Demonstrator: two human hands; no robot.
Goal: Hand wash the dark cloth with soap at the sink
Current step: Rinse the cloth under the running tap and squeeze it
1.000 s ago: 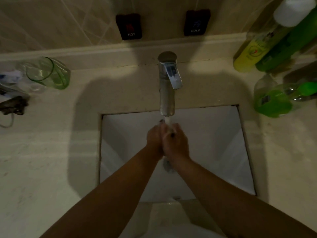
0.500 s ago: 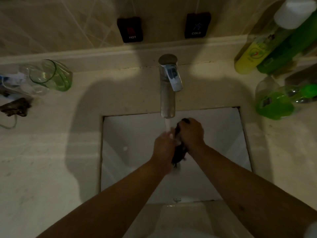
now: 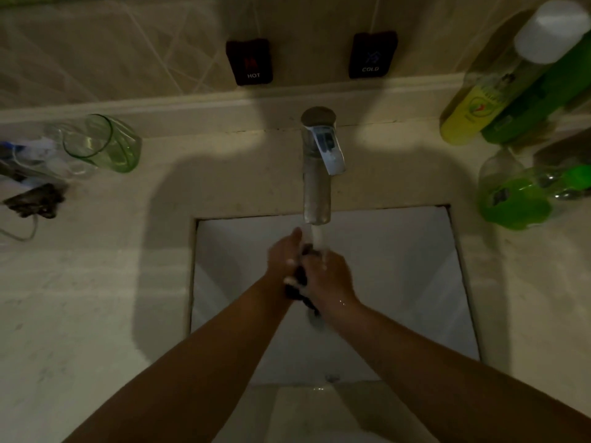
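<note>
Now both hands are together over the sink, right under the tap, and water is running down onto them. The left hand and the right hand press in from either side with the dark cloth bunched between them; each hand's fingers curl round it, so it is grasped from both sides. A bit of the cloth pokes out on top beside the stream, and a dark tail hangs below the wrists, over the white basin. The light is dim and the hands are a little blurred, so the pale flecks on the knuckles are probably suds or drops, hard to say which. On the counter to the left a green glass stands; to the right, green bottles near the basin's corner. On the wall, the HOT and COLD tags hang above the tap.
</note>
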